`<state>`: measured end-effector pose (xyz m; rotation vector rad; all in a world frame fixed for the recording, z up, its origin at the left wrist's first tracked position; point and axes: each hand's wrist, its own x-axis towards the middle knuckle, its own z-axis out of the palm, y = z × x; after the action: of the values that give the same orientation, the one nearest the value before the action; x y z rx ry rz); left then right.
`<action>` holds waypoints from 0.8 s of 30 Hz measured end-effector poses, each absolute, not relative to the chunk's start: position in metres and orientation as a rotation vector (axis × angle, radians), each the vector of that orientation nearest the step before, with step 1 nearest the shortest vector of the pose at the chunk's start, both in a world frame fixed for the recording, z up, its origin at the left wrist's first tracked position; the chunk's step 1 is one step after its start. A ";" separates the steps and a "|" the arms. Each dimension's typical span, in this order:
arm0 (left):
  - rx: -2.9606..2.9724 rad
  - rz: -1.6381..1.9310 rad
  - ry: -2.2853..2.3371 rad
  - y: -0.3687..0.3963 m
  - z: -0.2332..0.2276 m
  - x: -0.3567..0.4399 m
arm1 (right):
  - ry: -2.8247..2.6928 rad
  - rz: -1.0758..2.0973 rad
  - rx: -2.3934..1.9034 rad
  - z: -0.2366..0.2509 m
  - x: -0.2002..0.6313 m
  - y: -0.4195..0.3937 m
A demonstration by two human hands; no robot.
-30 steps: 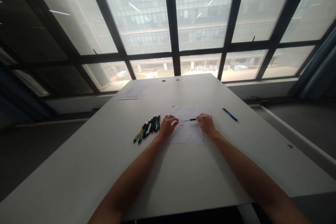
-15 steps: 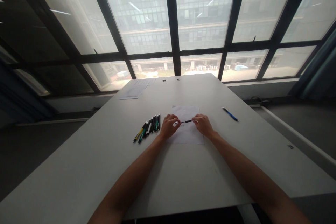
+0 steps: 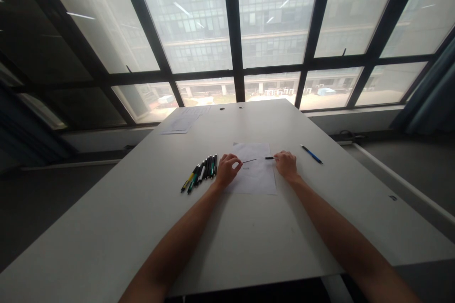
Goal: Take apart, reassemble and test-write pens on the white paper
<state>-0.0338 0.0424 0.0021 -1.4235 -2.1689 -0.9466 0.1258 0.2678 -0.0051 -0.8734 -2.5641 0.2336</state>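
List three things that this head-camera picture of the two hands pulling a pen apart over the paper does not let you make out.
Head view only:
- Left hand: its grip on the thin dark refill is curled away and too small.
- Right hand: its fingers cover most of the short black pen barrel.
- White paper sheet: any marks are too faint.
- Row of dark pens: too small and overlapped to count.

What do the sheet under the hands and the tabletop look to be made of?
Sheet: likely plain white paper, matte; it lies thin and flat with crisp edges. Tabletop: smooth pale grey, probably laminate or painted board, with a soft sheen from the window light; the core material cannot be told.
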 end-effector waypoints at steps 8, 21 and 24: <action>-1.415 -0.919 -2.205 0.042 0.001 -0.035 | -2.550 0.179 -1.077 -0.006 0.126 0.268; -1.461 -0.888 -2.224 0.043 0.001 -0.033 | -2.494 0.200 -1.226 -0.004 0.129 0.269; -1.462 -0.892 -2.228 0.042 0.001 -0.033 | -2.482 0.182 -1.228 -0.005 0.129 0.269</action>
<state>-0.0326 0.0424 0.0012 -1.4618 -2.2278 -0.8921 0.1287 0.2685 -0.0048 -1.2282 -2.4824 0.1821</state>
